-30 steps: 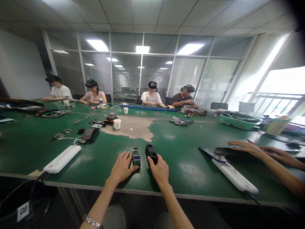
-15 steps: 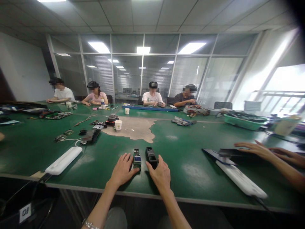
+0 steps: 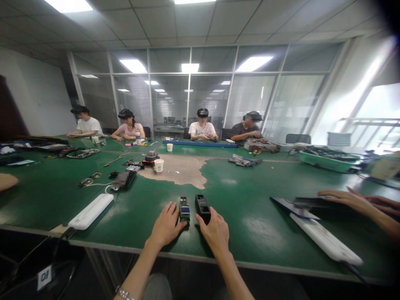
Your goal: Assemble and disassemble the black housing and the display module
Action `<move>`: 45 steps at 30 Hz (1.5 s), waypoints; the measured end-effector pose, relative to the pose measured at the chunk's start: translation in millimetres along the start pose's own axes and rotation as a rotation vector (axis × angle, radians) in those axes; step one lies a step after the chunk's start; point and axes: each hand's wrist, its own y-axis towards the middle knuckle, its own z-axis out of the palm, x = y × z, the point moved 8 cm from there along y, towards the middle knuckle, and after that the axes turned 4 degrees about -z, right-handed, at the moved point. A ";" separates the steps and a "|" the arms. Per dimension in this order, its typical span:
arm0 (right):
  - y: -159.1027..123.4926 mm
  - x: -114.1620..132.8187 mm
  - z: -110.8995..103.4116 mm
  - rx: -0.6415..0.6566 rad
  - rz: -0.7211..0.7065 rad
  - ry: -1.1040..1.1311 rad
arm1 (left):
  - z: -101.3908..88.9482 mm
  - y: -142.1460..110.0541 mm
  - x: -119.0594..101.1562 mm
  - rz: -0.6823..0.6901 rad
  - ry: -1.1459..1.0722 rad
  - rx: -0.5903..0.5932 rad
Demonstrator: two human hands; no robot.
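- Left hand (image 3: 167,225) loosely open beside circuit board (image 3: 184,211);
- right hand (image 3: 215,230) part-curled at black case (image 3: 203,205), grip unclear;
- hard thumb pressure could damage the board.

A green tabletop (image 3: 240,189) with a tan patch (image 3: 187,177) near its middle carries a narrow circuit board (image 3: 184,210) beside a black plastic housing (image 3: 202,203), close to the near edge. White power strips (image 3: 91,211) flank them, well apart. Farther back lie eyeglasses (image 3: 90,179), gloves (image 3: 243,160), paper cups (image 3: 158,166), a long blue bar (image 3: 200,143) and a green plastic basket (image 3: 328,164).
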 end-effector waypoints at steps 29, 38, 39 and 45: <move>-0.9 88.8 -7.8 0.035 0.006 0.078 | -4.6 -4.3 2.9 -0.001 -0.103 -0.002; -17.7 81.1 5.8 0.088 -0.032 0.071 | -3.3 -2.9 9.9 -0.066 -0.136 0.017; -18.8 80.5 7.3 0.094 -0.041 0.078 | -2.8 -2.8 10.1 -0.062 -0.137 0.023; -13.1 75.7 14.6 0.082 0.020 0.074 | 2.3 -0.3 12.2 -0.066 -0.140 0.056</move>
